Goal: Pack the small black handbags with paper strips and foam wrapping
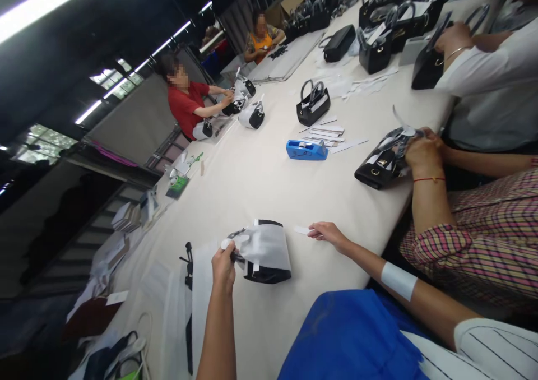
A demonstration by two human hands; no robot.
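Note:
My left hand [224,265] is closed around the wrapped handle of a black handbag [269,274]. The bag lies on the table with a white paper sheet [269,244] wrapped over its body. To the right of the bag, my right hand [330,235] pinches a small white strip [301,230] between thumb and fingers, just above the tabletop. The strip is apart from the bag. What the strip is made of cannot be made out.
A blue tape dispenser [306,151] stands ahead, beside a pile of white strips [325,133]. Co-workers line both sides; one at the right handles a black handbag [378,170]. More handbags [313,105] stand farther back. Black straps [189,268] lie at left on the white table [235,189].

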